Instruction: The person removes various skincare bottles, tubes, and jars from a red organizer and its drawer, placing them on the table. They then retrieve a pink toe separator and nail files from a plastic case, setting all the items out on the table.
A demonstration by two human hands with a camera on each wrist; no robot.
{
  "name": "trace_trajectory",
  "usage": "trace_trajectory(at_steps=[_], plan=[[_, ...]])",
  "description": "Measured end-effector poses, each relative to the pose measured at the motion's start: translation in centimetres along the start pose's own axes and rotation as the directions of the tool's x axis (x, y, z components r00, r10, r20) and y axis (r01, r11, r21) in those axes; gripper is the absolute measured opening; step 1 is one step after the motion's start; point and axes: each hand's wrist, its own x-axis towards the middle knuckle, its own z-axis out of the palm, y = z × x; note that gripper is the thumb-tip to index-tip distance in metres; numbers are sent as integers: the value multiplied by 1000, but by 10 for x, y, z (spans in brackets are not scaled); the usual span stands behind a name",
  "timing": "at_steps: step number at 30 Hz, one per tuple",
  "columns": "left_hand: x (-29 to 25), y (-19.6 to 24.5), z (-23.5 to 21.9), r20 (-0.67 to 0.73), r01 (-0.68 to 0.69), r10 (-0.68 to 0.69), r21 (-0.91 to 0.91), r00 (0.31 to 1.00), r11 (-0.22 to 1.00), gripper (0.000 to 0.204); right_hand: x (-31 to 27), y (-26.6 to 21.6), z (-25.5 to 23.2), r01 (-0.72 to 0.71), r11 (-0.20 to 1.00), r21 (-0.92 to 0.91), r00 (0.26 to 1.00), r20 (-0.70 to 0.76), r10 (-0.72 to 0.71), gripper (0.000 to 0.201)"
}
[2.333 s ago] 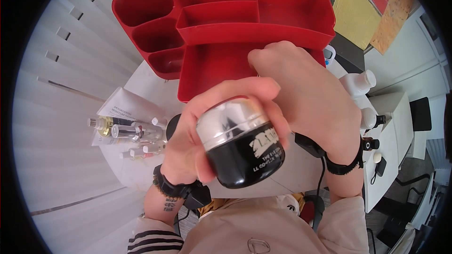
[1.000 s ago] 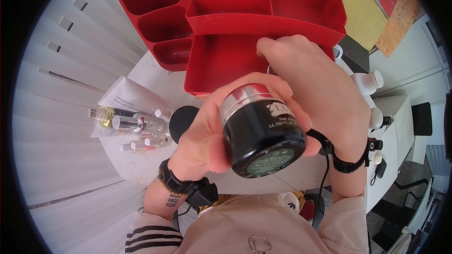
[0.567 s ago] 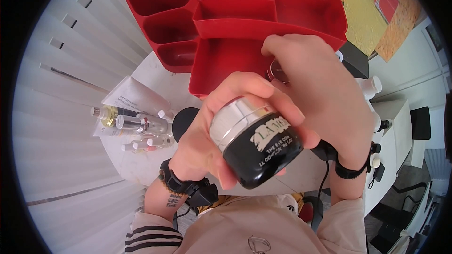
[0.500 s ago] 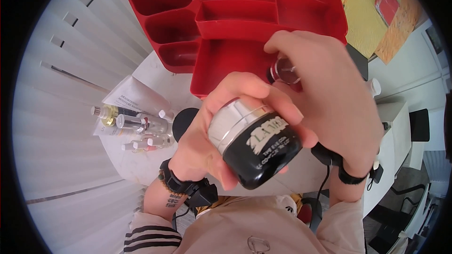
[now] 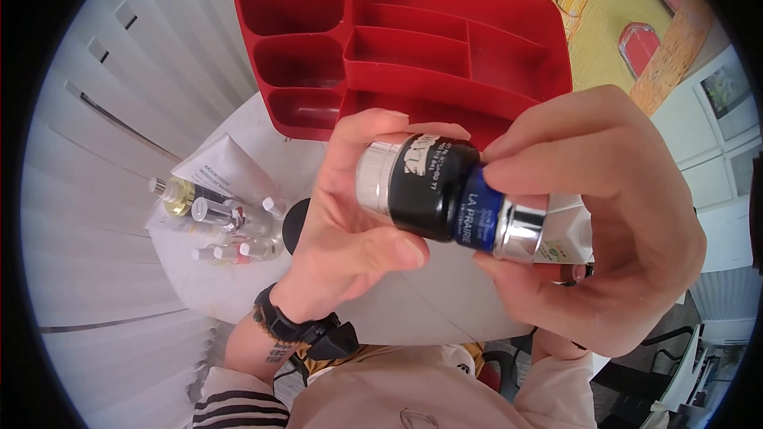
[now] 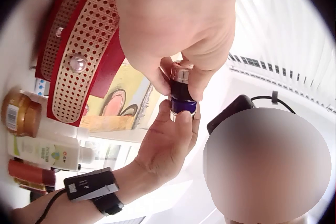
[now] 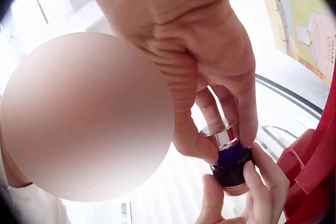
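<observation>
My left hand holds a black cream jar with a silver lid and worn white lettering, tipped on its side, lid to the left. In my right hand, thumb and fingers pinch a smaller blue cosmetic jar labelled "LA PRAIRIE", its silver lid facing right. The two jars lie end to end, base against base, in front of the red desk organizer. Both wrist views show the black jar and the blue jar lined up between the fingertips.
Left on the white table are a pale squeeze tube, a gold-collared bottle and several small bottles. Beyond my right hand stands a white bottle. An amber jar sits by the organizer in the left wrist view.
My right hand has come out of the organizer's drawer toward me, bringing the blue jar up to the black one. My left hand has turned the black jar onto its side.
</observation>
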Motion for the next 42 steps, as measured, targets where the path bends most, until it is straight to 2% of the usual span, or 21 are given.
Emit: trace_trajectory(at_steps=[2,4,5,6,7,14,17,21,23,26,29,31,32,33,34,35,37,39,40,41,42], plan=[[3,-1,-4,16,-36,35,15,999,999,90,1,0,1,-24,1000,11,999,-30,25,50],[5,-2,-15,238,-211,156,228,959,951,89,1,2,-2,10,1000,-1,1000,-3,-10,50],[3,1,-10,236,-210,157,221,959,952,89,1,3,-3,25,1000,-7,1000,9,-25,49],[-1,8,2,65,-63,47,270,997,961,101,0,4,-4,40,999,-12,999,21,-40,49],[-3,12,9,-111,91,-61,293,992,952,114,0,4,-5,55,998,-18,998,34,-55,49],[-6,9,5,-133,29,23,377,991,926,120,1,5,-5,73,997,13,996,51,-74,52],[-5,8,-2,-75,23,9,410,997,912,121,2,9,-5,93,995,48,993,62,-96,52],[2,2,-11,78,-110,88,347,993,931,112,1,11,-4,94,992,81,993,66,-99,53],[5,-1,-16,150,-174,133,307,980,936,107,2,11,-5,86,992,95,994,61,-92,53],[9,-5,-20,256,-265,203,237,945,935,101,5,12,-9,111,991,71,984,134,-120,54],[9,-5,-18,325,-322,252,185,912,928,97,3,13,-6,120,988,99,991,53,-126,52],[3,1,-7,135,-166,147,137,980,977,102,3,8,-15,52,996,75,987,151,-63,57],[1,7,-2,134,-168,150,139,980,976,102,-1,9,-14,55,996,77,986,151,-66,57],[0,16,4,37,14,-20,145,999,989,110,-6,12,-10,37,983,178,996,76,-51,65],[-1,21,7,-60,195,-189,134,980,972,119,-10,13,-9,25,960,279,1000,3,-27,73],[-1,21,7,-62,192,-185,135,981,972,119,-11,10,-15,29,959,281,1000,3,-31,73],[-1,19,3,-41,245,-244,42,969,969,116,-10,2,-28,-106,977,183,983,169,75,88],[1,18,-2,16,259,-260,41,965,965,108,-4,8,-28,-52,979,199,981,191,13,92],[2,18,-2,-10,256,-257,133,966,958,109,-2,9,-28,-1,977,214,976,213,-46,95],[2,17,-3,-36,253,-252,223,967,941,112,-3,9,-27,1,977,214,976,213,-47,95],[0,11,-9,-26,214,-214,231,977,949,112,-4,8,-27,-26,971,239,976,216,-27,92]])
